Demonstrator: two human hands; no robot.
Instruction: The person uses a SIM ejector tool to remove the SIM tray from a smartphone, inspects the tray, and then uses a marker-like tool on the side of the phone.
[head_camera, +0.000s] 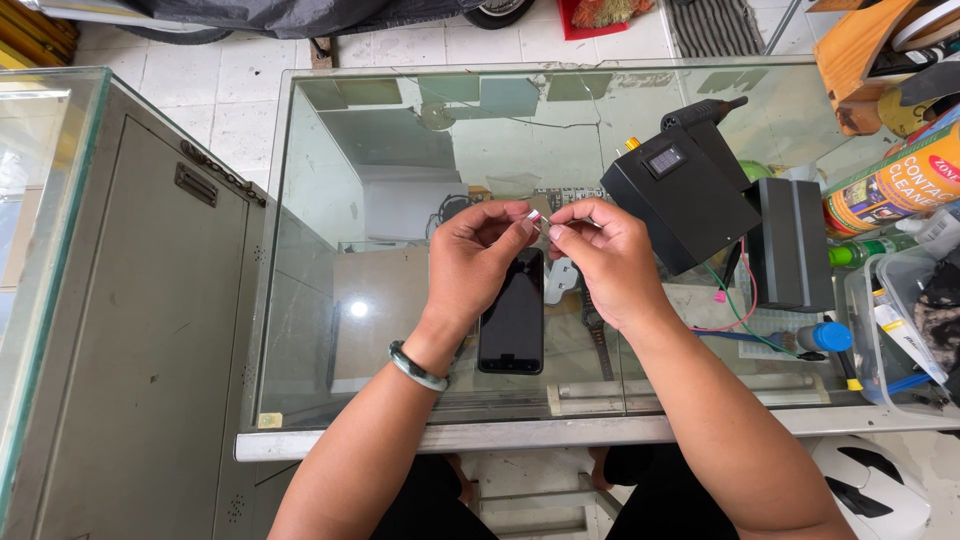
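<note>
**Both hands pinching a tiny metal piece above the phone**

I am holding a small silvery piece (536, 218) between my two hands, just above the top edge of the black phone (513, 311) that is lying face up on the glass tabletop (330, 200). My left hand (478, 252) is closing thumb and forefinger on one end of it; my right hand (603, 255) is pinching the other end the same way, so both hands are gripping the same piece and nearly touching each other. It is too small for me to say exactly what it is.

I am judging it to be very light, stiff and slippery, easy to drop or bend, so fingertips at its ends are the only sensible hold. The phone looks smooth and breakable; I would be taking it by its long edges.

To my right a black box with a small display (682, 195) is standing on the tabletop, well apart from my hands, with coloured wires (742, 305) trailing beside it.
</note>
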